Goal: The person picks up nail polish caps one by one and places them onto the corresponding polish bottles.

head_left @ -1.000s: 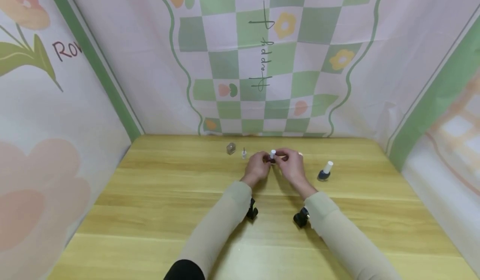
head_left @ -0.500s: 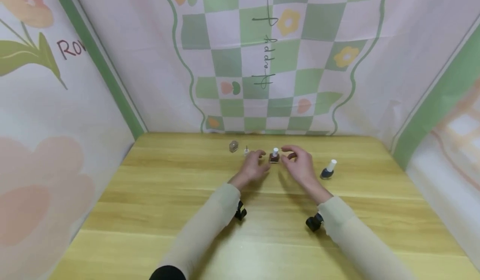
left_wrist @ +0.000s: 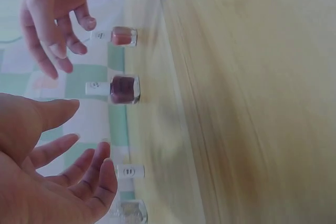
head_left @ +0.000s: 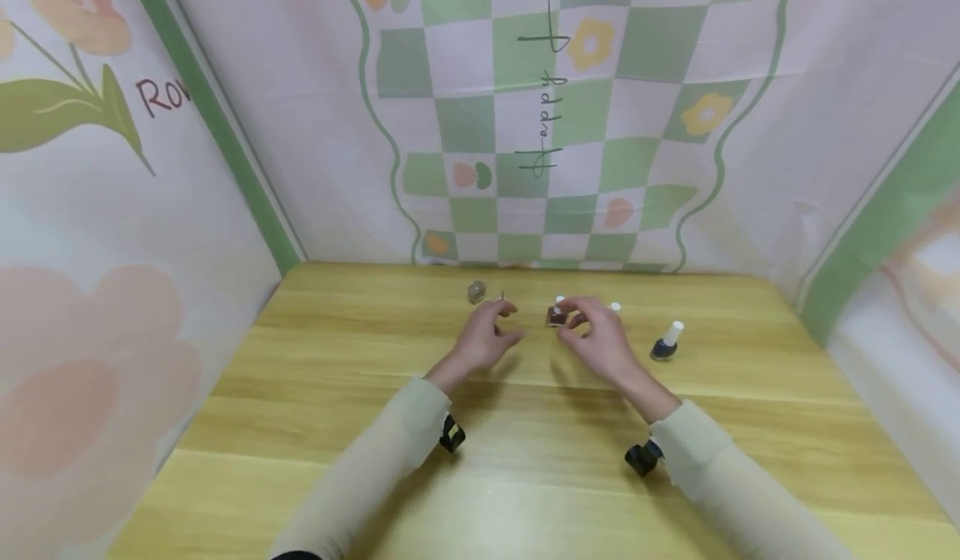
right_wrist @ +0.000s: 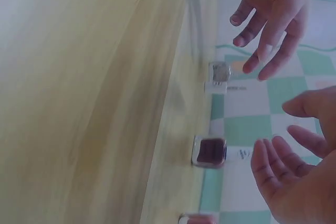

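A dark red nail polish bottle [left_wrist: 124,89] with its white cap on stands upright on the table between the hands. My left hand [head_left: 483,337] hovers to its left, fingers spread and loosely bent, holding nothing. Just beyond that hand a white nail polish cap [left_wrist: 131,171] stands with its thin brush pointing up; in the head view the hand mostly hides it. My right hand [head_left: 600,343] hovers on the other side, relaxed and holding nothing, overlapping the dark red bottle in the head view. A clear glittery bottle [head_left: 476,292] without a cap is behind the left hand.
A capped pink nail polish bottle [left_wrist: 124,36] stands behind the right hand. Farther right is a dark blue one [head_left: 664,348] with a white cap. The wooden table [head_left: 360,335] ends at a patterned cloth backdrop [head_left: 517,210] close behind the bottles.
Both hands were at the dark red bottle, fingers on it. They have let go; the left hand moved left toward the upright cap, while the right drew slightly away to the right.
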`<state>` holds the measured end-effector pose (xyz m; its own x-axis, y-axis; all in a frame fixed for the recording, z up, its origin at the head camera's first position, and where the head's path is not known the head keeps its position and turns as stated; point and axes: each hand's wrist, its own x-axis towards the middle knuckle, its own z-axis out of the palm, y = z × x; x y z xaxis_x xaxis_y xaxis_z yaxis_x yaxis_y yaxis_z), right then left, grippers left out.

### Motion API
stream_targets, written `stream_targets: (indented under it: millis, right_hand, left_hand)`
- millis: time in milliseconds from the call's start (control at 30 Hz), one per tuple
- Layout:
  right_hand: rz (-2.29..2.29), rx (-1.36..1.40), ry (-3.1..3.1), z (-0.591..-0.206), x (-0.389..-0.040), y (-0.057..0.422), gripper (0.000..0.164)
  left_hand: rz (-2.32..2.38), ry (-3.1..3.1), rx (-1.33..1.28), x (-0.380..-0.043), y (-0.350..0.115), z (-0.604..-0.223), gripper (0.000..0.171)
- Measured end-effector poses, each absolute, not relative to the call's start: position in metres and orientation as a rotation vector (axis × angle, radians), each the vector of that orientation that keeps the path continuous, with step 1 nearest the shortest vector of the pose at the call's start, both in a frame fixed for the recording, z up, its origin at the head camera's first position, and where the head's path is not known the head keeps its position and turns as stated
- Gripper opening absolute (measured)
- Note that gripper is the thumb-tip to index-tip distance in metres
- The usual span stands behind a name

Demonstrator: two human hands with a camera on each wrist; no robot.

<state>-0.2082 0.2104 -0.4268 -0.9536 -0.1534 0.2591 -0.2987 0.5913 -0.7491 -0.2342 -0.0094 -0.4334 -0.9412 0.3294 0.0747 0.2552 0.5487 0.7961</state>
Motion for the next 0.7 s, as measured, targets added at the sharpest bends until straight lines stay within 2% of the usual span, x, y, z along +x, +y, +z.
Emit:
stream_targets:
  millis: [433, 700]
  right_hand:
    - [1.35, 0.482, -2.698, -0.427, -0.217, 0.183, 0.052]
    - [1.399, 0.439, -2.79, -0.432, -0.23, 0.162, 0.057]
  left_hand:
    - [1.444, 2.75, 0.469, -0.232, -0.047, -0.429, 0.049]
    - [1.558, 2.704, 0.333, -0.242, -0.062, -0.436, 0.06]
